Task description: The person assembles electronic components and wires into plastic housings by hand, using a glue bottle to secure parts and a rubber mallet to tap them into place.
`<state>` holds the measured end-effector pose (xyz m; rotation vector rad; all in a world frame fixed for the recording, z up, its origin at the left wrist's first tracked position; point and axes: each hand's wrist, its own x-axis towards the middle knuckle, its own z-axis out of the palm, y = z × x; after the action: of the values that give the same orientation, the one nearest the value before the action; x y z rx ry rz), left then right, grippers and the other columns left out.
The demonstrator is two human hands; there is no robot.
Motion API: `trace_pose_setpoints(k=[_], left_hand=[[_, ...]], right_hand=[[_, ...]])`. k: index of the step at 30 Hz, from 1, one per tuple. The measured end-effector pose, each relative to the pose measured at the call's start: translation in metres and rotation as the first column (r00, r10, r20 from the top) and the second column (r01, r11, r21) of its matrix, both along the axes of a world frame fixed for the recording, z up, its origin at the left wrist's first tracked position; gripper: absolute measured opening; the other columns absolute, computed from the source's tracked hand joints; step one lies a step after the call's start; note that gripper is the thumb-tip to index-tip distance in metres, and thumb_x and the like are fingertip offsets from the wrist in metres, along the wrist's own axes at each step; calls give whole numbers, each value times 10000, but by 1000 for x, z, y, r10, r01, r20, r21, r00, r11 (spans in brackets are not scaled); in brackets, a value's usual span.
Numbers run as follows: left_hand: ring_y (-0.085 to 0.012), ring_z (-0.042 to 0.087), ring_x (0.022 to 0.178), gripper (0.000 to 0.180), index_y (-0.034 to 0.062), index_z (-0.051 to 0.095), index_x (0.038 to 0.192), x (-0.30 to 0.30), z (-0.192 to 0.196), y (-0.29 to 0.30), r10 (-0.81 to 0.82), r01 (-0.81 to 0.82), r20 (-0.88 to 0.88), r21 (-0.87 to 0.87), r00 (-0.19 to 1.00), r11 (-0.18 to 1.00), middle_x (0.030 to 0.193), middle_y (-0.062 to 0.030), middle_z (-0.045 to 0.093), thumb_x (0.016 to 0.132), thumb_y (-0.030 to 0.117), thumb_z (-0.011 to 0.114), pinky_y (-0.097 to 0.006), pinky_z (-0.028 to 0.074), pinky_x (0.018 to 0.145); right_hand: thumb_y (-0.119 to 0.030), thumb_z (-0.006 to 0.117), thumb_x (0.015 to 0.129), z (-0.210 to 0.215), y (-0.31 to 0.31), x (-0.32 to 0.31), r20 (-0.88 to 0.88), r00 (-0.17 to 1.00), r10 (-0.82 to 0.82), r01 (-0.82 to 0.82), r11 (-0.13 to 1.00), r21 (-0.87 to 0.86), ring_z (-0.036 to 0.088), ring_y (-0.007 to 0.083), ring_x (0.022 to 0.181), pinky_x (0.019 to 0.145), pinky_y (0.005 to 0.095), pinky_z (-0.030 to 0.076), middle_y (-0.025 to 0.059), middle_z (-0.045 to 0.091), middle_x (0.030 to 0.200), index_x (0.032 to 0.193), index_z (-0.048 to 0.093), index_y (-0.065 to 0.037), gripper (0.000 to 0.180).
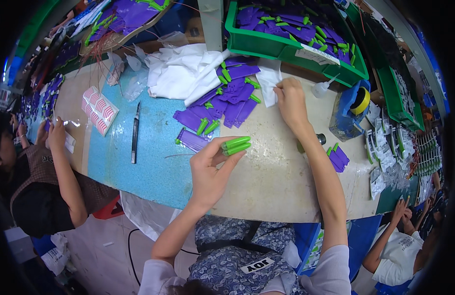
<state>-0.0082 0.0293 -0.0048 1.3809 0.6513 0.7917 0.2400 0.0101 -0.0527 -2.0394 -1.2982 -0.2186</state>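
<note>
My left hand is closed around a few green plastic pieces with rounded ends, held above the table near its middle. Whatever else may be in that palm is hidden by the fingers. Farther off to the right, my right hand pinches the edge of a small white cloth. Left of that cloth lies a loose pile of flat purple pieces with green ends. A larger heap of white cloth sits beside the pile. A smaller purple and green bundle rests right of my right forearm.
A green bin full of purple and green pieces stands at the back. A utility knife lies on the blue mat. At right are a squeeze bottle and a blue tape dispenser. Other people work at both sides.
</note>
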Motion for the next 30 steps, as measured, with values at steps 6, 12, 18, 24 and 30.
trace_pose_setpoints(k=[6,12,18,24,30], left_hand=[[-81,613,776,235,-28,643,1050,-9,-15,26,102,-63,-197,196,975,979,906,-56,683,826,16,702,-229,485,635],[-105,623,683,207,-24,638,1015,-4,78,141,423,-462,187,417,886,783,862,-57,659,884,132,673,-233,498,598],[-133,649,725,407,-36,700,877,-17,154,401,587,-408,-203,544,784,733,823,-91,682,749,337,800,-246,502,670],[-339,658,888,628,-79,657,1034,13,144,365,824,-34,-145,980,547,195,974,-256,667,705,446,758,-398,507,818],[-154,636,822,215,7,655,1042,-4,71,125,113,79,-268,615,957,784,952,-100,678,838,77,657,-281,489,709]], right_hand=[[46,605,787,75,-29,-108,-192,896,401,-313,876,367,588,319,741,689,381,493,148,589,816,905,587,38,119],[50,638,754,46,-33,-27,-115,989,89,-77,992,103,575,372,930,824,424,469,176,590,992,966,604,9,219],[12,675,758,62,-7,-58,37,998,50,-56,981,186,551,350,993,862,408,447,180,584,1042,1023,608,-5,273],[17,660,754,30,33,-51,-211,970,123,-113,992,59,552,343,1007,860,399,454,189,584,1030,1055,583,37,311],[46,601,772,1,67,-9,149,952,267,-253,962,-107,568,377,943,827,413,465,186,603,1006,1034,612,42,262]])
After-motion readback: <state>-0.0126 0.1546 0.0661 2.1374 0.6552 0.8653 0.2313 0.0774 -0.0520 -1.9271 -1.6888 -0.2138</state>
